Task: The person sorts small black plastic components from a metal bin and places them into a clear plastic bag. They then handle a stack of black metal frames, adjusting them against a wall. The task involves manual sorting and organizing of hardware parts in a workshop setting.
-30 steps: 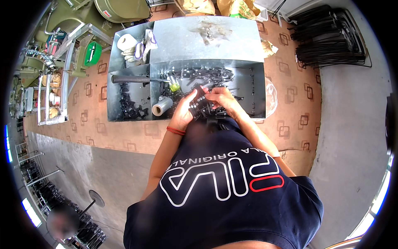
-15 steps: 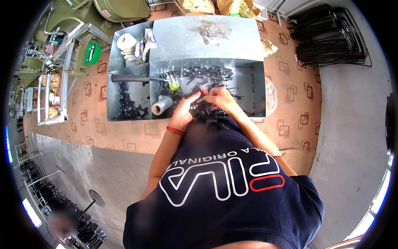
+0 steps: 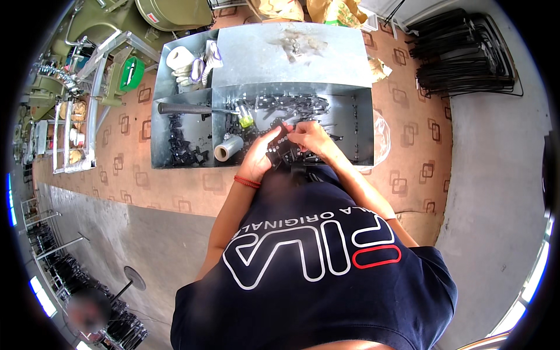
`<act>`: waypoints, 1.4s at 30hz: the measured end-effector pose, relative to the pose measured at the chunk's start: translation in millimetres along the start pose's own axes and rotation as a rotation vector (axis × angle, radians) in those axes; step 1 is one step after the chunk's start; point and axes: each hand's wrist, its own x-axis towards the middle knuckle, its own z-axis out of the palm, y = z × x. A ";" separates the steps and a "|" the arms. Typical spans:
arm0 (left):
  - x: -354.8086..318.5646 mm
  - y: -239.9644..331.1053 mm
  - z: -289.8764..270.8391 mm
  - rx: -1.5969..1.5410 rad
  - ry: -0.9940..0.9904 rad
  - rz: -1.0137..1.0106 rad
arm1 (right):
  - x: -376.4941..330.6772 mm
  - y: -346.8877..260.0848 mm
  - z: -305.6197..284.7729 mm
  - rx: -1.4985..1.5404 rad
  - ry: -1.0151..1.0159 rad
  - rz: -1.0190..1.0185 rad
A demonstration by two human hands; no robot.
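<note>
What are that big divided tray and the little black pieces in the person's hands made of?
The tray looks like galvanised sheet metal: dull silver-grey, mottled sheen, thin folded walls. The black pieces held between the left hand and right hand seem to be dark-finished metal or plastic; they are too small to tell which.

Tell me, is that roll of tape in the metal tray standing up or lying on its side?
On its side: the tape roll shows its round open end toward the camera, lying in the metal tray by the left hand.

Small black parts [image 3: 286, 153] under the fingers [image 3: 279, 135] too tiny to identify, lower tray rim [image 3: 181, 165] behind the torso.
</note>
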 end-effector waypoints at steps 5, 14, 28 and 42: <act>-1.8 -0.1 4.1 -0.003 -0.032 -0.012 | -0.1 -3.6 -2.6 -0.013 -0.038 -0.017; 5.8 4.1 -13.8 -0.108 -0.146 -0.010 | -1.1 -6.2 -1.1 0.022 -0.058 -0.004; -0.3 22.0 29.7 -0.092 0.089 0.380 | -16.1 -13.0 16.0 1.023 -0.168 0.290; -11.9 27.0 32.8 -0.283 -0.026 0.353 | -23.5 -5.2 13.7 0.506 -0.450 -0.040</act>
